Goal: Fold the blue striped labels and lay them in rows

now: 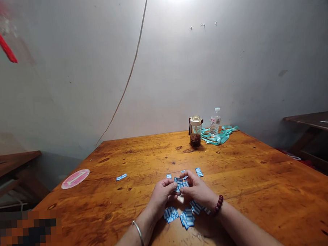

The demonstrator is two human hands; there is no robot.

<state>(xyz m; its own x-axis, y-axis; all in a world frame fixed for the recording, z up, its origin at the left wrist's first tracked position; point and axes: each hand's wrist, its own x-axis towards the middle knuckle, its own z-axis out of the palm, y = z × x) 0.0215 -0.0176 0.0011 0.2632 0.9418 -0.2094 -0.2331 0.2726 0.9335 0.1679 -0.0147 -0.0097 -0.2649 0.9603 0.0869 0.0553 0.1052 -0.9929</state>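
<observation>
Between my two hands, just above the table, is a small bunch of blue-and-white cards (pixel 182 186). My left hand (pixel 164 193), with a silver bangle at the wrist, pinches their left side under the thumb. Thumb and fingers of my right hand (pixel 197 189) close on the right side; a dark red bead bracelet circles that wrist. Below my hands lie loose piles of the same cards, one pile (pixel 171 214) at left and another pile (pixel 187 218) in the middle. More cards rest partly hidden under my right hand. The print on them is too small to read.
Farther off lie small cards (pixel 121 177) at left and another card (pixel 199 172) at right. A pink oval sign (pixel 75 178) is near the wooden table's (pixel 143 156) left edge. At the back stand a lidded drink jar (pixel 195 132), a water bottle (pixel 215 122) and turquoise ribbon (pixel 221 136).
</observation>
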